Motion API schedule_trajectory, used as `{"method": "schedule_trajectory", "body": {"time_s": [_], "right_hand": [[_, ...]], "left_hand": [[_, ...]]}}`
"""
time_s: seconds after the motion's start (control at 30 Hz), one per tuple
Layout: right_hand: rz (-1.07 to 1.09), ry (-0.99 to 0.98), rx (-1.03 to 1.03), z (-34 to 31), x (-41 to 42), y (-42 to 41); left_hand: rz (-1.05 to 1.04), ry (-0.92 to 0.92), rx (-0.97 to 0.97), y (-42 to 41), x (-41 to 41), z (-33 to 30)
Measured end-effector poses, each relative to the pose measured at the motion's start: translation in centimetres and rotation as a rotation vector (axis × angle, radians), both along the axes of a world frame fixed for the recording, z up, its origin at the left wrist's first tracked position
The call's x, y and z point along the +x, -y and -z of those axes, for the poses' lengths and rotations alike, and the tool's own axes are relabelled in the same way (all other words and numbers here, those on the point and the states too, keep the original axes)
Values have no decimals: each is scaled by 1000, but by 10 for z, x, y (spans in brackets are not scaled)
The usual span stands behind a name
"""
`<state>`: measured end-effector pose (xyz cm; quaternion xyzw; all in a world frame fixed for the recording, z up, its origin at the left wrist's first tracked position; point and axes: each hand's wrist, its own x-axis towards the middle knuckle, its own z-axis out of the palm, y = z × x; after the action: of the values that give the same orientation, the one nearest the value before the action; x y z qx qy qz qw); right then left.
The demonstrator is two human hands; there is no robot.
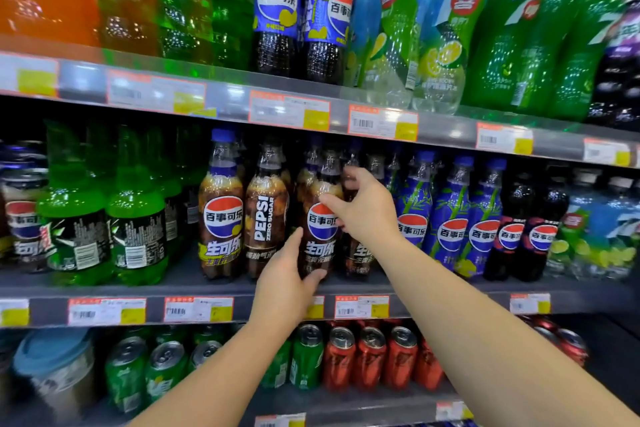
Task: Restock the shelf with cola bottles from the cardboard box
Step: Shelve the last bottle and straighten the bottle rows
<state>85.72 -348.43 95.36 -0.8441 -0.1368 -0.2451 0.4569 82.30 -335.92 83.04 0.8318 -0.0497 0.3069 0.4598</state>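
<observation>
A cola bottle (320, 229) with a red, white and blue round label stands at the front of the middle shelf (194, 284). My left hand (284, 281) grips its lower part, fingers on the left side and thumb under the label. My right hand (367, 211) holds the bottle's shoulder, with the thumb on the front and the fingers curled past its right side. Another similar cola bottle (360, 253) stands partly hidden behind my right wrist. More cola bottles stand in rows behind. The cardboard box is out of view.
A Pepsi Zero Sugar bottle (265, 215) and another cola bottle (221, 215) stand close on the left, then green bottles (135, 218). Blue-labelled Pepsi bottles (450, 218) fill the right. Cans (370, 357) line the shelf below, large bottles (277, 3) the shelf above.
</observation>
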Motion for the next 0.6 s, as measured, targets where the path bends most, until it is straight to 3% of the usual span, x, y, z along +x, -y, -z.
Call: {"method": "schedule_trajectory", "body": {"time_s": [0.13,0.23,0.37,0.6], "right_hand": [[-70,126,100,-9,-10,-10],[-288,-48,101,-14,-8,-34],[-331,-214,71,-12,2,-60],[-280,-215,38,-5,12,-74]], "left_hand": [[-225,226,25,-37,-22,-1],[-354,180,116,-54,-26,-3],[-444,168,378,-58,-25,-2],[-477,296,497,-70,-24,5]]}}
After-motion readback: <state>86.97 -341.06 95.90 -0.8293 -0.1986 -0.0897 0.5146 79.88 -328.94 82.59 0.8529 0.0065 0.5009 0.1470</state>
